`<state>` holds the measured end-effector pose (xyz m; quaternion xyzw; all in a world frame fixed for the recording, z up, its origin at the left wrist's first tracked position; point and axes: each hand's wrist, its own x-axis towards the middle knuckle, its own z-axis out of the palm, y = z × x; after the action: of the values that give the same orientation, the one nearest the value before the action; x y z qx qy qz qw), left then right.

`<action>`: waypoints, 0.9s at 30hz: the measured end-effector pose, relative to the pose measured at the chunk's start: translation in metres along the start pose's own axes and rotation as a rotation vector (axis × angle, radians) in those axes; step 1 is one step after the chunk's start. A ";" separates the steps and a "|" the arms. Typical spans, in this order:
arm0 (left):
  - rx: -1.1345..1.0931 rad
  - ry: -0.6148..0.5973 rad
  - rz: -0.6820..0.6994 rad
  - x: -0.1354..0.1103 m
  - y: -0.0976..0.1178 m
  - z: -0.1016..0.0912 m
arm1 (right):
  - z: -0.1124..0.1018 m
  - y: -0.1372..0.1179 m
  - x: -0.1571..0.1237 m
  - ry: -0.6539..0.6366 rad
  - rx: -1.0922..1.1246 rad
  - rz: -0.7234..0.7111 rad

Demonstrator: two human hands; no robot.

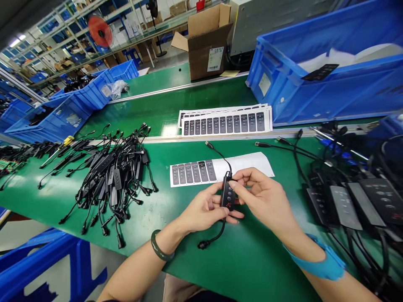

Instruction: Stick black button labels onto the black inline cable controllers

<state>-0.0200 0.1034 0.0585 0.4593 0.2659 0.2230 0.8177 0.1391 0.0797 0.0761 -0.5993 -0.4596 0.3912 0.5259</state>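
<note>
A small black inline controller [228, 195] with a cable at each end is held over the green table [245, 260]. My left hand [206, 209] grips its lower part from the left, fingers curled under it. My right hand [262, 195] pinches its upper face with thumb and forefinger. One cable runs up to a plug [209, 145], the other hangs down to a round connector [203, 244]. Just behind the hands lies a white sticker sheet [248, 164] with several black labels [192, 172] left on its left half.
A heap of black controller cables [115, 180] lies to the left. A stack of full label sheets [225, 121] sits further back. Blue bins [327, 90] stand at right and far left [67, 111]. Larger black units with cables [352, 199] crowd the right side. A cardboard box [206, 42] stands behind.
</note>
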 end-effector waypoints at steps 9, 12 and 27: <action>0.005 0.043 0.004 0.000 0.003 0.003 | -0.002 0.015 0.004 -0.047 -0.094 0.051; -0.045 0.004 -0.009 0.001 0.005 0.002 | 0.001 0.014 0.003 -0.256 -0.096 0.116; 0.045 0.178 -0.011 0.009 -0.013 -0.002 | 0.007 0.025 0.003 -0.178 -0.157 -0.040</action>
<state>-0.0130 0.1045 0.0440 0.4546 0.3448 0.2523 0.7816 0.1367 0.0835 0.0506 -0.5923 -0.5455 0.3951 0.4421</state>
